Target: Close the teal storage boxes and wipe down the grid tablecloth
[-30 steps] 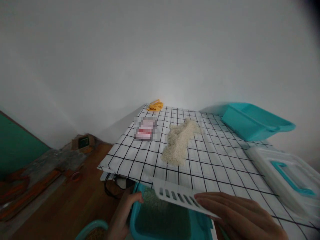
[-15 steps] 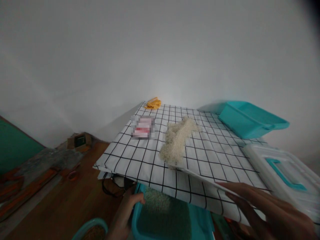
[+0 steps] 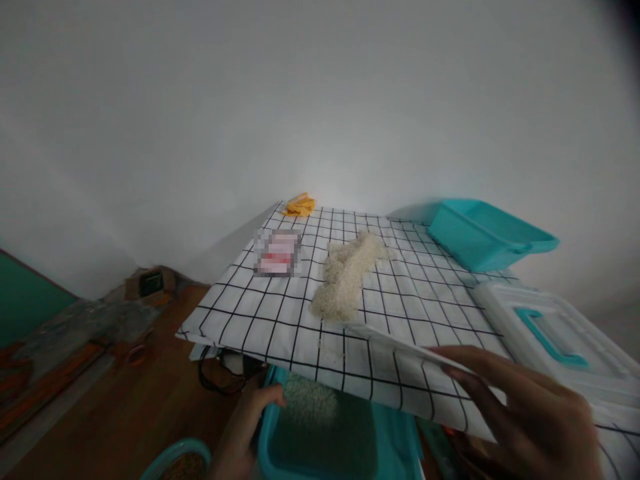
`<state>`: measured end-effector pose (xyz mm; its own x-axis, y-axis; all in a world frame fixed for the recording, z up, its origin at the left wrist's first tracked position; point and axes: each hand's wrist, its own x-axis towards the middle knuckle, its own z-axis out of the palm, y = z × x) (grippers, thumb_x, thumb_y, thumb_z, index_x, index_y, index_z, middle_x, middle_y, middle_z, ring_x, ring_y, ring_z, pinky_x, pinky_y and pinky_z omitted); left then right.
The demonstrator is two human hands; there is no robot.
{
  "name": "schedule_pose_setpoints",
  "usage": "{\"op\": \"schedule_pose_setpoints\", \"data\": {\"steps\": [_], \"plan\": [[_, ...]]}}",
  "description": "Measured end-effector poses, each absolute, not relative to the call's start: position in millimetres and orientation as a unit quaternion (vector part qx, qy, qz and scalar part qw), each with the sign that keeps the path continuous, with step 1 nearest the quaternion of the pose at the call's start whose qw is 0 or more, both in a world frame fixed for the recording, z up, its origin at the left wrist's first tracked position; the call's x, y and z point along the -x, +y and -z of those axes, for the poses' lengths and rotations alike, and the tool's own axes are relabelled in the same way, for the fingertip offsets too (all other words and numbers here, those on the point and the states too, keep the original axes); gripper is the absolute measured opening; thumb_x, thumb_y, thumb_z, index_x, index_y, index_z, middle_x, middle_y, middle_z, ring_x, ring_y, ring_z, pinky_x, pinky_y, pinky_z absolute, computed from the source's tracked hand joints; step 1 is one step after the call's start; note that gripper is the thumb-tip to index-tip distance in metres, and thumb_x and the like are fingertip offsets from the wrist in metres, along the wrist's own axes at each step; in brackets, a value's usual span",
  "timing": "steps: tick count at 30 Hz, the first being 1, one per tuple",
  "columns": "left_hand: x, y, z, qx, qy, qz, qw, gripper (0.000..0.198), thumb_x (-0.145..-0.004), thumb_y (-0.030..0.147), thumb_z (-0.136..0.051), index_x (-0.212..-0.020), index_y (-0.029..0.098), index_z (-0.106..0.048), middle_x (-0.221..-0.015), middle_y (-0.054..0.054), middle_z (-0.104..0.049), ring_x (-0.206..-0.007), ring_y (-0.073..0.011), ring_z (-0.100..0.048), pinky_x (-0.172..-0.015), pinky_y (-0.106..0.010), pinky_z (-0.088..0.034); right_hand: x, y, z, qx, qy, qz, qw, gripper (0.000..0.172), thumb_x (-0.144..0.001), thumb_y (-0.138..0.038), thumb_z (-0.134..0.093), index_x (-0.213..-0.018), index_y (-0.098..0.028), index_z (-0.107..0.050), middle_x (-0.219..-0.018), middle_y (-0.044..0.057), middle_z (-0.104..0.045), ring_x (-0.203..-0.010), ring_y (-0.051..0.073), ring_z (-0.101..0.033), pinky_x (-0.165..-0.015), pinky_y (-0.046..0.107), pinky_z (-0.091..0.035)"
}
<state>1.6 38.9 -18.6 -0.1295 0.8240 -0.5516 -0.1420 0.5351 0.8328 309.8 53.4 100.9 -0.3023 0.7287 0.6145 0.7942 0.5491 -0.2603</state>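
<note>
My left hand (image 3: 250,417) grips the left rim of a teal plastic bin (image 3: 267,440) below the table's front edge, thumb over the rim. Pale grains like rice (image 3: 305,400) lie inside that bin. In my right hand (image 3: 525,407), between thumb and fingers, is a thin white strip (image 3: 400,343), seen nearly edge-on; whether it is a separate piece or a fold of cloth I cannot tell. Its far end meets the near side of a rice heap (image 3: 345,277) on the checked tablecloth (image 3: 240,313). Some loose grains show at the cloth's front edge.
A tilted teal tub (image 3: 470,237) and a clear lid with a teal handle (image 3: 550,340) stand at the right. An orange cloth (image 3: 300,205) and a blurred pink packet (image 3: 279,253) lie on the left. A teal basin (image 3: 175,453) and a cardboard box (image 3: 150,283) are on the floor.
The view has shifted slightly. My right hand and the white strip have moved a little left. Loose grains now show on the cloth's front edge below the heap. My left hand stays on the bin.
</note>
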Motion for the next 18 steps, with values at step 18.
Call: {"op": "schedule_pose_setpoints", "data": {"steps": [18], "plan": [[-10.4,42.0,-7.5,-0.214,0.633,-0.379,0.640,0.008,-0.065,0.031,-0.055,-0.063,0.023,-0.052,-0.053,0.006,-0.046,-0.049,-0.0127,-0.043,-0.051,-0.026,-0.039,-273.6,119.5,-114.8,0.392,-0.839,-0.056,0.374,0.014,-0.092,-0.023,-0.055,-0.093,-0.020,-0.069,-0.084,0.000,-0.076,-0.073,0.010,-0.071,-0.065,0.013,-0.053]]}}
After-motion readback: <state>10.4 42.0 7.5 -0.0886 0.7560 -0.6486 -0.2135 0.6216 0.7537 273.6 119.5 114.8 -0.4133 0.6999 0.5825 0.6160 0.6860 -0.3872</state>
